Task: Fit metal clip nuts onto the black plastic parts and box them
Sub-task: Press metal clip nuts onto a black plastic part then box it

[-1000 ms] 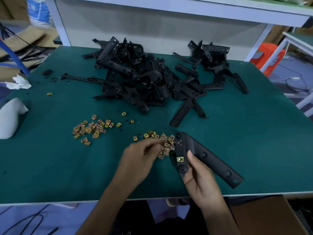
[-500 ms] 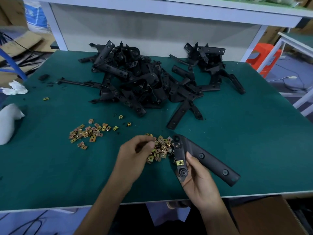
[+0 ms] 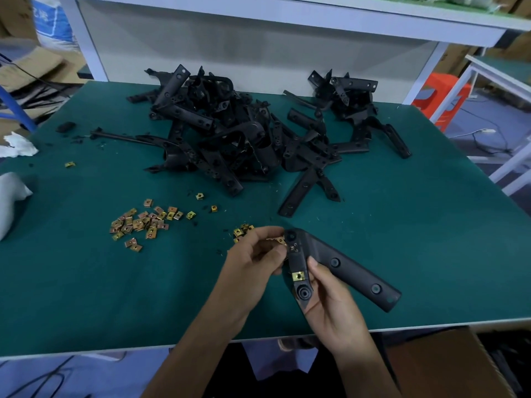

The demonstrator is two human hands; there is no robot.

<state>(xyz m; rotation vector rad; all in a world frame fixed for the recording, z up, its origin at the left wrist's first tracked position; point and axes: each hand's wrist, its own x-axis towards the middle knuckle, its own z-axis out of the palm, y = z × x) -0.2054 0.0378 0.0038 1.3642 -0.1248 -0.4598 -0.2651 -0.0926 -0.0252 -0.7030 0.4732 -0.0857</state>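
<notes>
My right hand [image 3: 330, 305] grips the short arm of an L-shaped black plastic part [image 3: 344, 265] just above the green table [image 3: 431, 239]. One brass clip nut [image 3: 298, 276] sits fitted on that arm. My left hand [image 3: 255, 265] pinches another clip nut [image 3: 280, 241] against the part's corner edge. Behind the hands lies a small heap of loose clip nuts [image 3: 242, 231], partly hidden. A larger scatter of clip nuts [image 3: 143, 222] lies to the left.
A big pile of black plastic parts [image 3: 230, 133] fills the table's far middle, with a smaller pile [image 3: 353, 110] at the back right. White foam [image 3: 11, 202] lies at the left edge. A cardboard box [image 3: 442, 366] stands below the front edge on the right.
My left hand rose from the small heap of nuts and moved right with a nut to the corner of the part. My right hand kept hold of the part.
</notes>
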